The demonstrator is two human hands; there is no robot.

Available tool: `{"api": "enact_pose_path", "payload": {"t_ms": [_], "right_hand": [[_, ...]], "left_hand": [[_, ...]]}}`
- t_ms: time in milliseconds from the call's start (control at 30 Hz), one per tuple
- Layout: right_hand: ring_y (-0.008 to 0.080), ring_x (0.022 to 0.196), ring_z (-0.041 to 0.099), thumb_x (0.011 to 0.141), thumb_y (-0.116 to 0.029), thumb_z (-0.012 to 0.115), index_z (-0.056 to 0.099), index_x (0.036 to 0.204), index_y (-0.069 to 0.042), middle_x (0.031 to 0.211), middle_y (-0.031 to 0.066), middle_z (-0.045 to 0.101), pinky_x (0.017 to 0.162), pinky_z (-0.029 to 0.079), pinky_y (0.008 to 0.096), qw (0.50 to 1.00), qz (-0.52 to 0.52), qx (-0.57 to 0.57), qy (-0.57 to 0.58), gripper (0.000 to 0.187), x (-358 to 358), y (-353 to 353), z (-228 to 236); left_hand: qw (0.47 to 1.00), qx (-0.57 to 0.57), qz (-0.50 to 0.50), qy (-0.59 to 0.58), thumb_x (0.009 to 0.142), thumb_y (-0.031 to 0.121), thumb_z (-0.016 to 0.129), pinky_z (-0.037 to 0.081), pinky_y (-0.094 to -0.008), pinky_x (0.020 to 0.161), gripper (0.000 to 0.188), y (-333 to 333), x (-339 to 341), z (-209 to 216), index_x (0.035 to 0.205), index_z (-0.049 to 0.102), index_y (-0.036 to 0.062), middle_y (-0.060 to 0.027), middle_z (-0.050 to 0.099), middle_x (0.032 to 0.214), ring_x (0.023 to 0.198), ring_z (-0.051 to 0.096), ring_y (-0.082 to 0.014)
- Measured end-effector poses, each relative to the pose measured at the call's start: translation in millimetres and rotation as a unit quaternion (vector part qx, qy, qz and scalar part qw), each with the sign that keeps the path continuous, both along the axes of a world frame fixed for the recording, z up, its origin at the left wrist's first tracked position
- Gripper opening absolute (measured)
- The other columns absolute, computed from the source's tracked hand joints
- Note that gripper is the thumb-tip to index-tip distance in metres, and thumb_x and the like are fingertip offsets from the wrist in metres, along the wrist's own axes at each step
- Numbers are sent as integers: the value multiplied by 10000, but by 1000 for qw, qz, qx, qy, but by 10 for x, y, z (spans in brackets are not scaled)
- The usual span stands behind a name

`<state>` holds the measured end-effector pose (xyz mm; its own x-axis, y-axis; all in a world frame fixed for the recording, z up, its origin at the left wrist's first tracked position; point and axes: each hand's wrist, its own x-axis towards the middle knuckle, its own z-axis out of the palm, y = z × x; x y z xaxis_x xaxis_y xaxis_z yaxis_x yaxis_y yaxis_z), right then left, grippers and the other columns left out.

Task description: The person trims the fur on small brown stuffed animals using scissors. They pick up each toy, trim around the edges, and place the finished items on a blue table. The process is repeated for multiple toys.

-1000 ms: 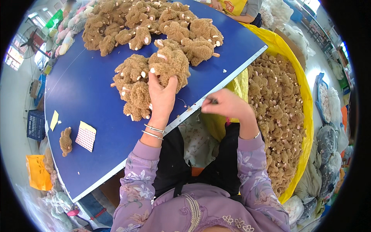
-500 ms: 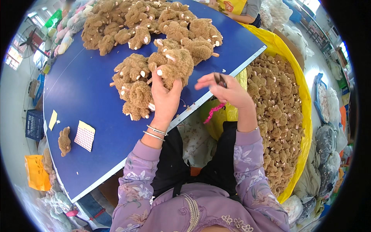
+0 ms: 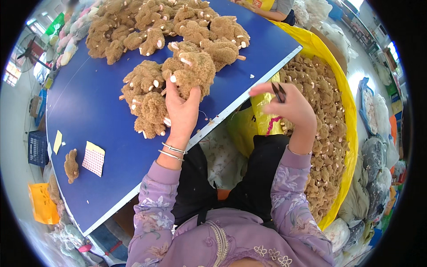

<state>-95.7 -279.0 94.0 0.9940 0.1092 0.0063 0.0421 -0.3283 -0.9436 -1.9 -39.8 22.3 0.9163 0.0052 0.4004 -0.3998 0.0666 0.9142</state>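
Observation:
My left hand [image 3: 183, 109] grips a curly brown plush toy [image 3: 195, 73] with small white and pink parts, thumb on one side and fingers on the other. The toy is held over the blue table, against a small cluster of similar plush toys [image 3: 149, 100]. Off to the right, past the table edge, my right hand [image 3: 293, 107] holds dark thread snips [image 3: 279, 92], their blades pointing up between the fingers. A bright pink twisted cord [image 3: 273, 124] hangs below that hand. A loose thread shows near my left wrist.
More brown plush toys [image 3: 151, 22] are heaped on the far side of the blue table [image 3: 89, 120]. At right stands a big yellow bag [image 3: 349, 129] full of them. A dotted paper sheet [image 3: 94, 159] and one small plush piece [image 3: 71, 166] lie at left. Another person's arm [image 3: 267, 13] shows beyond.
My right hand has swung right, away from the plush toy, carrying the snips and cord. My left hand keeps its grip on the toy. The whole view has shifted slightly.

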Motion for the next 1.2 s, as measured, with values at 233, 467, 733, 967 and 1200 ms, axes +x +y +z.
{"api": "enact_pose_path", "payload": {"t_ms": [233,467,733,967,1200], "right_hand": [[-5,553,423,878,-224,646,664,951,26,813,2,634,464,344,175,981,-118,148,-34,261,30,-29,-142],[22,625,460,881,-227,648,648,836,-20,786,-8,623,567,393,203,983,-136,116,-46,212,335,394,-335],[14,494,399,897,-267,616,632,887,-64,735,-3,639,428,301,186,976,-187,99,-58,204,586,416,-603],[27,538,426,907,-282,606,625,850,-48,730,13,636,479,339,203,966,-226,113,-55,242,601,451,-680],[48,658,499,895,-252,623,637,801,-16,684,-16,599,591,393,233,968,-228,105,-21,255,610,542,-717]], "left_hand": [[999,-21,-25,18,817,12,582,482,-285,827,392,0,-3,-6,1195,482,-5,-97,596,1070,958,575,-145],[996,77,10,-32,793,3,588,489,-300,818,379,-14,-43,9,1160,496,-1,-100,601,1046,929,590,-168],[925,147,-320,141,743,30,596,478,-283,854,390,278,13,137,1128,550,-19,-71,629,1009,936,588,-125],[995,74,-54,37,750,17,582,483,-300,827,336,148,73,65,1081,537,-18,-95,629,968,903,587,-138],[977,87,-181,73,731,15,587,469,-307,830,319,128,-45,62,1045,539,-24,-107,615,927,879,595,-189]]}}
